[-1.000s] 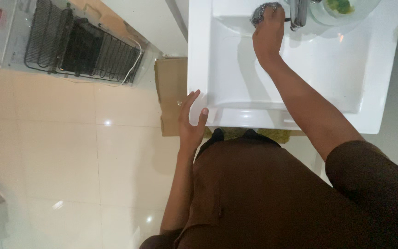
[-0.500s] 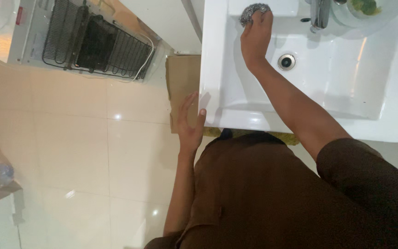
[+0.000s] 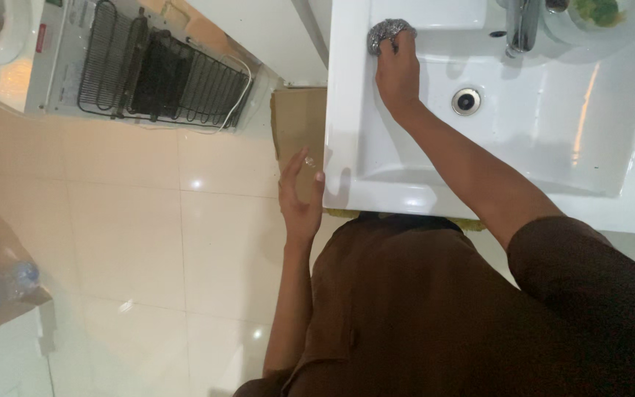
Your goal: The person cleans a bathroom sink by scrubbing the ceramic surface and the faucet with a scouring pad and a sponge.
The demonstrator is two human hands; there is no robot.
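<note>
A white sink (image 3: 347,110) is filling the upper right of the view, its square basin glossy and wet-looking, with a round metal drain (image 3: 467,101) sitting in the middle of the bottom and a chrome tap (image 3: 521,26) standing at the far rim. Beside the tap a clear glass bowl (image 3: 630,26) is resting on the ledge with something green inside. The floor (image 3: 126,235) is showing as large pale cream tiles, shiny and reflecting ceiling lights. A flat piece of brown cardboard (image 3: 292,121) is lying on the tiles just beside the sink's left side. At the upper left an appliance (image 3: 60,59) is showing its pale back panel, carrying a black wire grille (image 3: 163,77) and a small red label near its left edge. The right hand (image 3: 397,70) is closing its fingers over a grey steel scouring pad (image 3: 385,33) and pressing it against the far left corner of the basin. The left hand (image 3: 299,198) is hanging half open just beside the sink's front left corner, holding nothing. The person is wearing a brown garment (image 3: 420,309).
</note>
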